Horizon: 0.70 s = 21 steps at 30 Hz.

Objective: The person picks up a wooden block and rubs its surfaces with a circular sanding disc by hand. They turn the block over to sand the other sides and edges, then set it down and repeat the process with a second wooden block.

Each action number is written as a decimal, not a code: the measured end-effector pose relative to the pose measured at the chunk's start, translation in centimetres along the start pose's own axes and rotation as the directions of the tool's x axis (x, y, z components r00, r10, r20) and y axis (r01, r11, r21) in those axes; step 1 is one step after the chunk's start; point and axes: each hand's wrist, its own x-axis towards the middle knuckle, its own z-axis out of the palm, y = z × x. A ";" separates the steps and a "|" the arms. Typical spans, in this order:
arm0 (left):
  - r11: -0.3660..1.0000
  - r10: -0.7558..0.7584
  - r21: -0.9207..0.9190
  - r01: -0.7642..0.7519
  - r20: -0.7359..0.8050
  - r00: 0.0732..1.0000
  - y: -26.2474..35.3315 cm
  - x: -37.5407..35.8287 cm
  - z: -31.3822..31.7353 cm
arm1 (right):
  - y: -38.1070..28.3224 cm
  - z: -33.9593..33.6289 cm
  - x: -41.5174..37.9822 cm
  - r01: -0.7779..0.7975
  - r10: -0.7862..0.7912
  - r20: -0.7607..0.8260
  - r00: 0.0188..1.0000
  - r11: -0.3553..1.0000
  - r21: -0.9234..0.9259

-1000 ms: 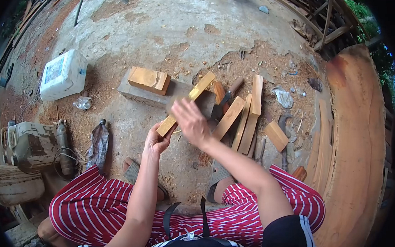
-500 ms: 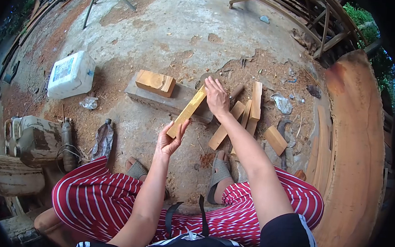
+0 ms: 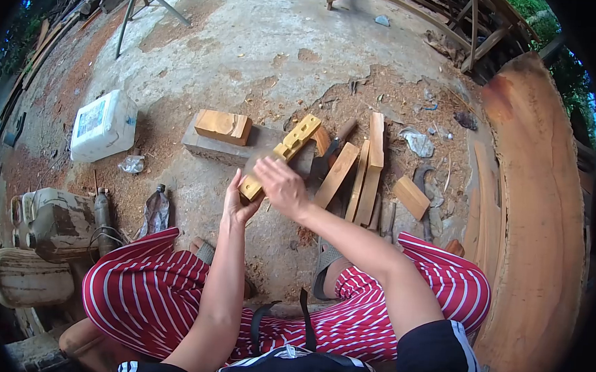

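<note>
My left hand [image 3: 239,203] grips the near end of a long yellow wood stick [image 3: 288,146], which slants up and away over a grey slab [image 3: 208,146]. My right hand [image 3: 281,183] lies flat on the stick's near half, fingers together, holding nothing of its own. A chunky wood block [image 3: 223,126] rests on the slab's left part. To the right of the stick lies a pile of wood slats [image 3: 360,173] on the ground. I sit low in red striped trousers, sandalled feet below my hands.
A white plastic canister [image 3: 104,125] lies at left, a dirty one [image 3: 50,220] and a crushed bottle [image 3: 153,211] nearer. A small wood block [image 3: 410,197] and a dark tool [image 3: 426,187] lie right of the slats. A big curved plank [image 3: 535,214] fills the right side.
My right hand has drawn back from the stick's far end to its near half, close to my left hand. The stick stays held at the same slant.
</note>
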 end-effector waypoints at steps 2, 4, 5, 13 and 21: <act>0.987 -0.018 -0.159 0.033 0.093 0.995 0.7 3.2 -4.7 | -1.3 -0.6 -1.0 0.140 -0.144 0.074 0.987 0.989 0.055; 0.981 -0.048 -0.188 0.050 0.017 0.999 0.6 2.8 -4.0 | 2.0 -0.6 -0.7 0.172 -0.174 0.081 0.981 0.985 0.033; 0.974 -0.078 -0.219 0.065 -0.055 0.995 0.5 2.3 -3.4 | 4.7 0.1 -0.1 0.117 -0.116 0.049 0.992 0.993 -0.018; 0.983 -0.045 -0.180 0.036 -0.045 0.998 0.7 2.1 -2.4 | 3.8 1.0 1.0 -0.153 0.153 0.016 0.988 0.988 -0.018; 0.970 -0.047 -0.239 0.037 -0.037 0.998 0.4 1.9 -2.5 | 10.9 1.0 1.7 -0.312 0.303 -0.094 0.948 0.945 -0.102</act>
